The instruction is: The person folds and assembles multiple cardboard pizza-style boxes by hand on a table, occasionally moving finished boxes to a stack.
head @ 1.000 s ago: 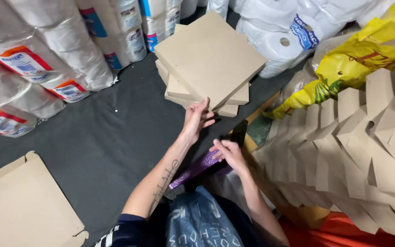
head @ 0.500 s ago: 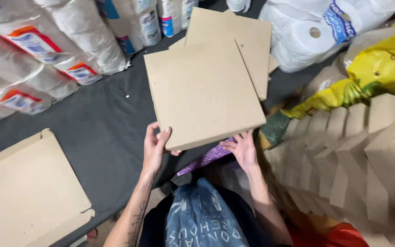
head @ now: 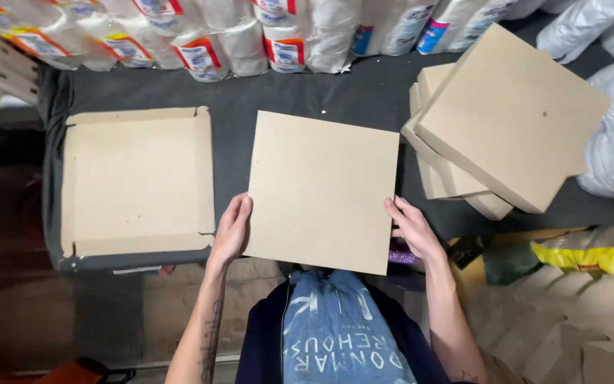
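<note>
Nearest, we list our two hands: the left hand (head: 232, 229) grips the lower left edge of a flat square cardboard sheet (head: 321, 190), and the right hand (head: 412, 229) grips its lower right edge, fingers curled over the rim. The sheet lies directly ahead of both hands, centred between them, roughly square with no clear long axis and turned slightly clockwise; neither hand is nearer. Its near edge overhangs the table (head: 364, 99), covered in dark cloth, and hides our lap and a purple item just beside the right hand, which we cannot identify. Left of the sheet, apart from it, sits a shallow open cardboard tray (head: 136, 181) with raised rims. To the right, a fanned stack of flat boxes (head: 509, 121). Farthest, a row of wrapped paper rolls (head: 264, 35), cut off by the top edge.
</note>
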